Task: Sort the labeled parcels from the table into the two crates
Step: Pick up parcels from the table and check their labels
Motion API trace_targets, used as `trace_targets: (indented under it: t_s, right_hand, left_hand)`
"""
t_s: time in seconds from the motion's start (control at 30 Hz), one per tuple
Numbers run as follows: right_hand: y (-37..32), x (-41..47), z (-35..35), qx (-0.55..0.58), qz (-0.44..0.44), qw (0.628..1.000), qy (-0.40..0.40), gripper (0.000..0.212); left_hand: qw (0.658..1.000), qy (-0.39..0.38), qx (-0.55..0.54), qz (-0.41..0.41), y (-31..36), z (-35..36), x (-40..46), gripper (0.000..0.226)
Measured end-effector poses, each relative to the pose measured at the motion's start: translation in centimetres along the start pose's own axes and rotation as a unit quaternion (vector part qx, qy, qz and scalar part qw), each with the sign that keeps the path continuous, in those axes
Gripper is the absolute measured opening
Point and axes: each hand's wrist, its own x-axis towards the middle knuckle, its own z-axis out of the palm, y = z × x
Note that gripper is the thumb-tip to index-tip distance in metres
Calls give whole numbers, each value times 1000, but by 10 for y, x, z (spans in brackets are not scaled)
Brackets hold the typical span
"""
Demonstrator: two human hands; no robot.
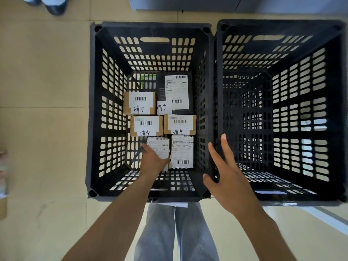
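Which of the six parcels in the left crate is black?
The black parcel in the far right corner; the other five are brown or white. It carries a white label.

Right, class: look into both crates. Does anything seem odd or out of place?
Yes: the sorting looks lopsided. All six parcels lie in the left crate, while the right crate holds none. The black parcel is unlike the brown and white ones.

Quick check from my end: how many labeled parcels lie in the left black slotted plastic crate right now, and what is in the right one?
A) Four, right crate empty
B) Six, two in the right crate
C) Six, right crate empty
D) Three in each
C: six labeled parcels cover the floor of the left black slotted plastic crate, the left hand resting on the near-left parcel, while the right black slotted crate shows only bare mesh.
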Motion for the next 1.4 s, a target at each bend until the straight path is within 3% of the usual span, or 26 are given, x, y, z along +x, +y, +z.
trace_targets:
  t_s: [0.2, 0.5, 0.73, 0.9, 1.0, 1.13, 1.4]
  right_hand:
    - [3, 0, 0, -9, -7, 1000, 1, 87]
    - [5, -1, -2, -10, -15, 1000, -3, 84]
    - [6, -1, -5, -16, -25, 1000, -9, 83]
    - [4, -2, -11, -27, -35, 999, -19, 82]
    - [3, -3, -15, -42, -36, 998, -27, 81]
    - [3, -3, -17, -62, -39, 997, -31, 82]
    - [8, 1, -12, -90, -28, 995, -34, 84]
  left_hand:
    - [1000, 17, -17, -6, 5, -6, 3, 106]
    - [1000, 6, 11, 15, 5, 0, 3, 110]
    - [998, -63, 6, 23, -7, -19, 12, 98]
    - [992, -82, 83, 43, -9, -30, -3, 132]
    - [978, -99, 163, 79, -5, -29, -14, 119]
    - [969, -136, 192, 70, -2, -29, -17, 103]
    - [951, -124, 260, 107, -10, -42, -16, 89]
